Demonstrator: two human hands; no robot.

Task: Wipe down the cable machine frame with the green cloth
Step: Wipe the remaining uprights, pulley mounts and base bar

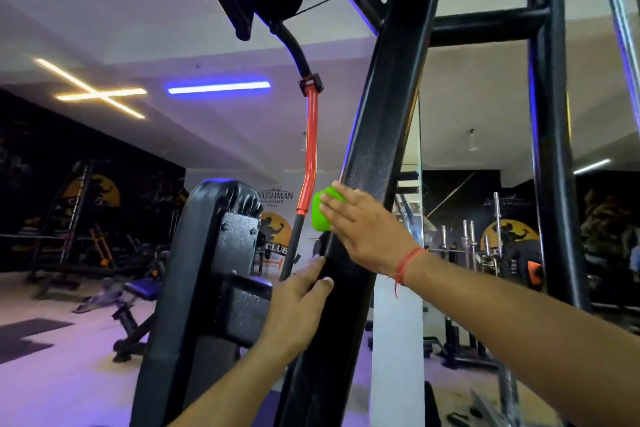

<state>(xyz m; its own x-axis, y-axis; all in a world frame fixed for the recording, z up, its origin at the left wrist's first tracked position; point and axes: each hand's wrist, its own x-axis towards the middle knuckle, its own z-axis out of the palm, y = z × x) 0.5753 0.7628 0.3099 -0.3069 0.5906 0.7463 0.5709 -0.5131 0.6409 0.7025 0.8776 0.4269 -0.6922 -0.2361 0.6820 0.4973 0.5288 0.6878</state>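
Right hand [367, 229] presses green cloth [323, 213] against frame [377, 149].

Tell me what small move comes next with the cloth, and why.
Probably slide the right hand, flat on the green cloth, up along the slanted black frame post. The cloth sits mid-post with a long stretch above it, and the left hand grips the post just below.
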